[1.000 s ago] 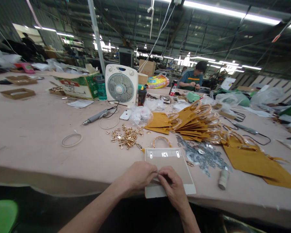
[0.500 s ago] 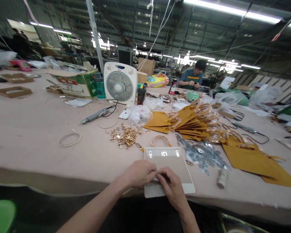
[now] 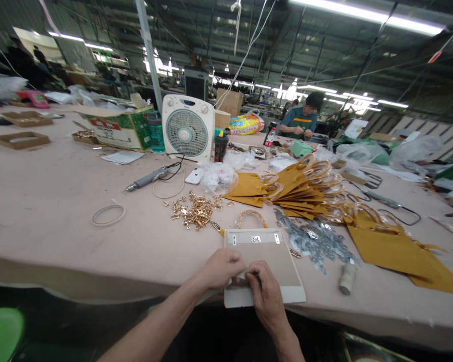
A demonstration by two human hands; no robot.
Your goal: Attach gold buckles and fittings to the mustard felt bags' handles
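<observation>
In the head view, a person's left hand point(image 3: 223, 267) and right hand point(image 3: 266, 289) meet over the lower part of a pale panel point(image 3: 274, 261) lying at the near edge of a cloth-covered desk point(image 3: 60, 201). The fingers of both hands are bent and drawn in toward the thumbs, nearly tip to tip; whether they pinch anything small cannot be told. Three small metal plates point(image 3: 255, 239) sit in a row along the panel's top, and a curved handle point(image 3: 252, 212) arches beyond its far edge.

To the left of the handle lies a heap of gold-coloured fittings point(image 3: 197, 211); to the panel's right spread loose grey metal pieces point(image 3: 313, 239), with a stubby cylinder point(image 3: 348, 279) near them. Mustard-coloured bags point(image 3: 298, 186) with wrapped handles fan out behind. Farther left, a corded power driver point(image 3: 145, 181) rests beyond a pale ring point(image 3: 108, 224), while a white phone point(image 3: 194, 176) lies in front of a box fan point(image 3: 187, 131). Across the desk, a co-worker point(image 3: 297, 123) sits with hands close together.
</observation>
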